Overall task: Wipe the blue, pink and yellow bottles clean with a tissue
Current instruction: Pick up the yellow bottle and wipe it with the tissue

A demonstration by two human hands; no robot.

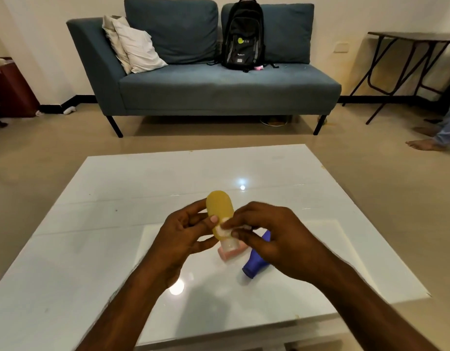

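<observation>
My left hand (183,231) holds the yellow bottle (219,207) above the table, its rounded end pointing away and its clear cap (229,245) toward me. Pinched in the fingers of my right hand (272,236), a small white tissue (225,230) presses against the bottle's lower side. Beneath my hands the pink bottle (231,254) lies on the table, mostly hidden. The blue bottle (254,264) lies on its side just right of it, partly under my right hand.
The white glossy table (92,249) has a raised square panel (345,262) under the bottles. Beyond it stand a blue sofa (219,84) with a black backpack (244,34) and pillows (135,46), and a folding table (408,59) at the right. Another person's foot (424,144) shows at the far right.
</observation>
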